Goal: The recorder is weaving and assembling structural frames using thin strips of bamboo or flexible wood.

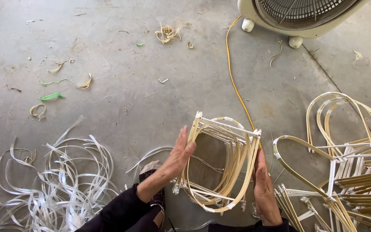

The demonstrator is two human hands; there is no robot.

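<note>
the left hand (181, 154) is pressing flat, fingers together and straight, against the left side of a bamboo frame (220, 165), and the right hand (265, 193) is lying open-palmed along its right side. neither is clamping; the frame is simply being squeezed between the two palms, held just above the concrete floor (151, 86), in front of the person's foot (153, 180).

a pile of finished frames (348, 172) is lying to the right, close to the right hand, and loose white strips (56, 180) are spreading across the floor to the left. a yellow cord (232, 73) is running from behind the frame up toward a fan (301, 17).

with only palm pressure holding it, the frame is likely to slip or twist out if either hand eases. pressing harder could bow the thin slats or loosen the white bindings at the corners. lowering it carelessly could snag it on the cord or the neighbouring frames.
</note>
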